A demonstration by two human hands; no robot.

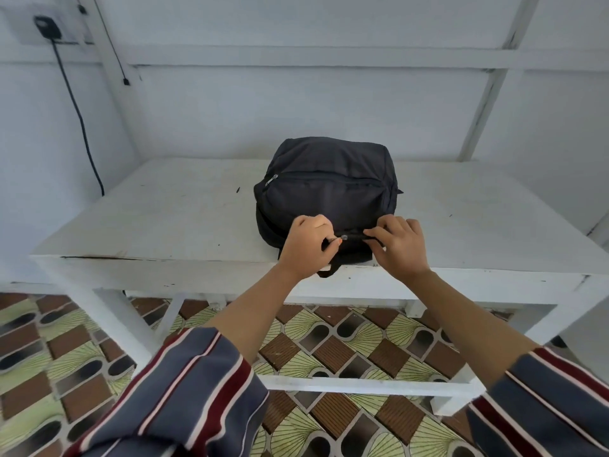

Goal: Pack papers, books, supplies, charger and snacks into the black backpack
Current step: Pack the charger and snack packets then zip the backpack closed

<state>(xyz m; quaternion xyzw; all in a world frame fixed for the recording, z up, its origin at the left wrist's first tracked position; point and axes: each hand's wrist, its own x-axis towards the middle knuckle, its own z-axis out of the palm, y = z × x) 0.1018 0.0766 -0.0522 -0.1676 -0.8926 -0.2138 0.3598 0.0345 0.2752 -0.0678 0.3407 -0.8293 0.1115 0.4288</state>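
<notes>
Nearest the camera, two striped sleeves (184,390) were seen above a patterned tile floor (329,351), with bare forearms reaching forward to the near edge of a white table (164,219). The left hand (308,247) was curled tightly, and a small metal zipper pull (343,238) was pinched between its thumb and forefinger. Just beside it, the right hand (400,247) was bent at the fingers, and the fabric along the same zipper line was gripped by its fingertips. Both hands were laid on the near end of the black backpack (329,189), which was lying flat on the table, stretching away from the hands. A carry loop (326,273) was hung over the table's front edge. Further back, a dark cable (79,120) was run down the white wall.
</notes>
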